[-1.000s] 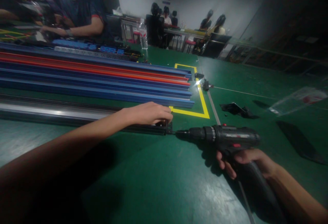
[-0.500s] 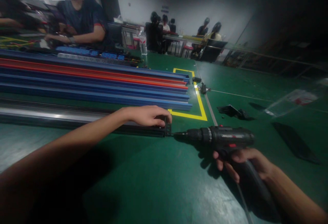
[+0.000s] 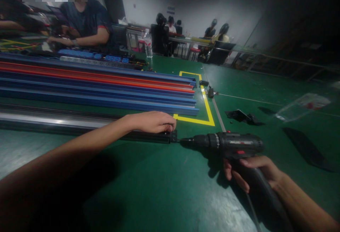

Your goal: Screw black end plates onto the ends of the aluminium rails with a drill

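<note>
A dark metal profile (image 3: 66,121) lies lengthwise on the green table, with a small black end piece (image 3: 174,135) at its right end. My left hand (image 3: 156,121) rests over that end, its fingers curled down onto the end piece. Wrapped round the handle of a black power drill (image 3: 228,144) is my right hand (image 3: 252,171). The drill lies level and points left, and its thin bit meets the end piece near the lower edge. Exactly how the bit tip sits there is too small to tell.
Blue profiles (image 3: 132,101) and red profiles (image 3: 119,78) lie behind the dark one, beside yellow tape (image 3: 208,109). A bottle (image 3: 148,44) stands farther back. To the right are black scraps (image 3: 244,116) and a clear plastic container (image 3: 300,107). A person (image 3: 87,23) sits at the back left.
The fingers of my left hand have curled in and lowered slightly at the end piece. The drill and my right hand have hardly moved.
</note>
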Motion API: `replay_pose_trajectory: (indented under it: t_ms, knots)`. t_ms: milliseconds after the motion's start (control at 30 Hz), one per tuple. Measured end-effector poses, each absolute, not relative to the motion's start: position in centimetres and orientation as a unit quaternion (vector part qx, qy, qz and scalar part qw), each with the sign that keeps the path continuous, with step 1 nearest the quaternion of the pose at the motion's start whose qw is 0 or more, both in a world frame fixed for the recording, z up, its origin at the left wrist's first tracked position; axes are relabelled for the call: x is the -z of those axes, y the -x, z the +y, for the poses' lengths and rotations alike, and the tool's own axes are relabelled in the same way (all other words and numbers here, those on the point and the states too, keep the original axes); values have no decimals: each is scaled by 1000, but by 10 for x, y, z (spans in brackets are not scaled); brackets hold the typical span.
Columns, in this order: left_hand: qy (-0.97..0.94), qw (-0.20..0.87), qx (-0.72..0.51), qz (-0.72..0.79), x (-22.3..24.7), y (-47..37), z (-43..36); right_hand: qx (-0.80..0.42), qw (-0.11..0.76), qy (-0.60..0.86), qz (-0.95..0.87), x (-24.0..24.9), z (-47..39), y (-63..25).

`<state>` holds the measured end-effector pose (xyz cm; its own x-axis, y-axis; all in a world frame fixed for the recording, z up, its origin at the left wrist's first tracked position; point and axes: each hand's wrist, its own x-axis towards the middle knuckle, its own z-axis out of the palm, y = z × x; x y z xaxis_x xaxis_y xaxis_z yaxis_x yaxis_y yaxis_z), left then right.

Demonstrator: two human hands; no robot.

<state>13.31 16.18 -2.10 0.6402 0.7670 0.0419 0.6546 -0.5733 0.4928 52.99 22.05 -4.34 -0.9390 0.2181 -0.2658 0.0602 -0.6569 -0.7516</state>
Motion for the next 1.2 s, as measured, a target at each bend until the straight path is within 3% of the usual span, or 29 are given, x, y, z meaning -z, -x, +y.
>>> replay_pose_trajectory:
  t_ms: [1200]
  knots:
    - [-872, 219, -136, 416, 20, -137, 160, -853, 47, 270, -445, 50, 220, -534]
